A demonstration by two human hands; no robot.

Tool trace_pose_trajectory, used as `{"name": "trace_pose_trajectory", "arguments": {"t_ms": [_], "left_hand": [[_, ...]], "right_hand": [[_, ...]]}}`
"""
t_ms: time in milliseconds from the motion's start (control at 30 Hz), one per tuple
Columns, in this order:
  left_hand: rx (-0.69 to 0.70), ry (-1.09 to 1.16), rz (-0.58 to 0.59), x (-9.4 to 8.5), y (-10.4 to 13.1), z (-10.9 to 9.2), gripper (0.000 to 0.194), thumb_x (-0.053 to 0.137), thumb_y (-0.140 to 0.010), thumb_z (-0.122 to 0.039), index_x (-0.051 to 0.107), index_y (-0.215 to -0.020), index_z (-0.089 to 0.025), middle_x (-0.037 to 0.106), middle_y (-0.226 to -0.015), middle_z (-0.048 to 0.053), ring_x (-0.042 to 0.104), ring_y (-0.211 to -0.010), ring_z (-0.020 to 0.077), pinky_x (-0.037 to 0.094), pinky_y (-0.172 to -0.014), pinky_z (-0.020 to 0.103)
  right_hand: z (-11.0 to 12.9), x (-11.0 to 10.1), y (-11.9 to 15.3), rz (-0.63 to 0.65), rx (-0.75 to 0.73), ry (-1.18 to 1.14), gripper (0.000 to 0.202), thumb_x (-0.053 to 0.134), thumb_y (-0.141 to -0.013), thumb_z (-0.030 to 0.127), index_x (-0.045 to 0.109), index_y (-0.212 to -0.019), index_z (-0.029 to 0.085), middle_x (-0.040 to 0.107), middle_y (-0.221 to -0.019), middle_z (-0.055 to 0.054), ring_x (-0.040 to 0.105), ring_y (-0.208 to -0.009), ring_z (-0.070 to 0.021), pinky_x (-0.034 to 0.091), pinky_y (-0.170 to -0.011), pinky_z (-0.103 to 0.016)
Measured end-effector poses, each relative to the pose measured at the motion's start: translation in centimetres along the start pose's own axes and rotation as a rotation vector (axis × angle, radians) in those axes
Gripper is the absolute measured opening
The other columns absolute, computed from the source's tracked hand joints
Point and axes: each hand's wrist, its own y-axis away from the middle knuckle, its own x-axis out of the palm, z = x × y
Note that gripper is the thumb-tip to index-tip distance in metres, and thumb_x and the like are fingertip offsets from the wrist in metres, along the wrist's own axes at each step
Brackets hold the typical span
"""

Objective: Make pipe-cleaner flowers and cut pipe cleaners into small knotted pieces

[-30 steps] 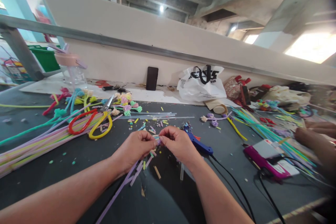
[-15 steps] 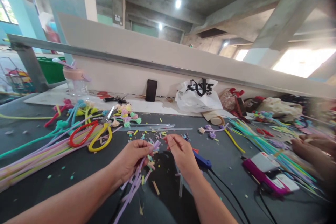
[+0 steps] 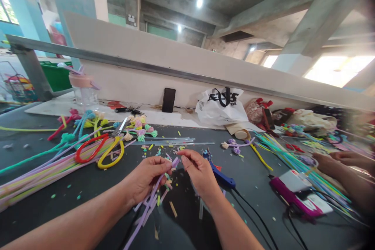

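My left hand (image 3: 150,175) pinches several light-purple pipe cleaners (image 3: 152,207) between thumb and fingers. Their tips poke out past the thumb, and the long ends trail down toward the table's front edge. Close beside those tips is my right hand (image 3: 195,170), thumb and forefinger drawn together; what they hold, if anything, is too small to make out. Below and behind the hands lie short pastel offcuts (image 3: 159,200). A blue glue gun (image 3: 222,177) with a black cord rests just right of my right hand.
Scissors (image 3: 113,144) with red and yellow handles lie on a pipe-cleaner bundle (image 3: 38,181) at left. Clear glue sticks (image 3: 172,141), a phone (image 3: 169,100) and a white bag (image 3: 221,105) are behind. At right are a magenta glue gun (image 3: 295,199) and another person's hands (image 3: 336,164).
My right hand has moved slightly left, bringing its fingertips nearer the purple tips. My left hand keeps its hold almost in place. The other person's hands at right have shifted left.
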Motion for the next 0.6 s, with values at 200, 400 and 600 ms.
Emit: {"name": "trace_pose_trajectory", "arguments": {"t_ms": [200,400,600], "left_hand": [[0.000,0.041,0.002,0.0,-0.2,0.0,0.022,0.072,-0.064,-0.028,0.058,-0.064,-0.011,0.057,-0.056,-0.002,0.044,-0.037,0.0013,0.034,-0.036,0.013],[-0.025,0.098,-0.020,-0.5,-0.5,0.1,0.020,0.073,-0.062,-0.023,0.058,-0.069,-0.011,0.060,-0.061,0.000,0.050,-0.042,0.0044,0.041,-0.040,0.015],[0.102,0.103,-0.121,-0.2,-0.5,-0.5,0.018,0.071,-0.063,-0.022,0.057,-0.068,-0.012,0.058,-0.059,0.000,0.054,-0.051,0.0074,0.046,-0.048,0.017]], "right_hand": [[-0.1,-0.1,0.0,0.000,0.014,0.041,0.022,0.050,-0.079,0.029,0.066,-0.090,0.019,0.063,-0.082,-0.005,0.056,-0.072,-0.0156,0.043,-0.066,-0.026],[-0.2,-0.2,-0.5,-0.060,0.161,0.023,0.022,0.050,-0.076,0.033,0.063,-0.082,0.017,0.055,-0.060,0.000,0.050,-0.056,-0.0126,0.038,-0.053,-0.023],[0.3,1.3,0.2,0.246,0.382,-0.103,0.023,0.055,-0.073,0.037,0.056,-0.067,0.015,0.045,-0.049,0.005,0.039,-0.041,-0.0070,0.029,-0.043,-0.020]]}}
